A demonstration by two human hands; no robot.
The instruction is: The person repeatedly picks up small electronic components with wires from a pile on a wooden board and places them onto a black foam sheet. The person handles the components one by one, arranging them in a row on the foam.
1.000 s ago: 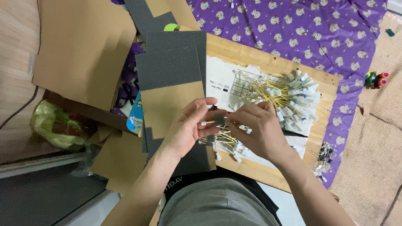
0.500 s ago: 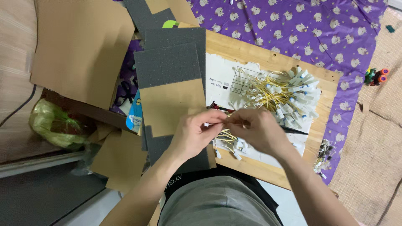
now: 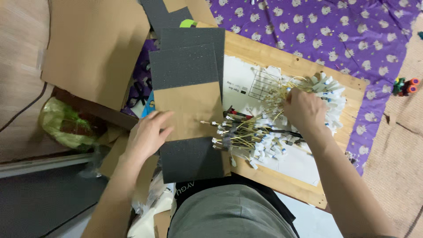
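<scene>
Yellow-wired little parts with white tags are lying in two heaps on the white sheet over the wooden board: the right hand is reaching into the far pile, fingers curled down among the wires, though whether they are gripping any I cannot tell. The left hand is resting loosely open on the cardboard panel, beside the near bundle. Judging by this, a fresh handful is being picked out, calling for a clean pinch free of tangles.

purple patterned cloth, green bag, toy
</scene>
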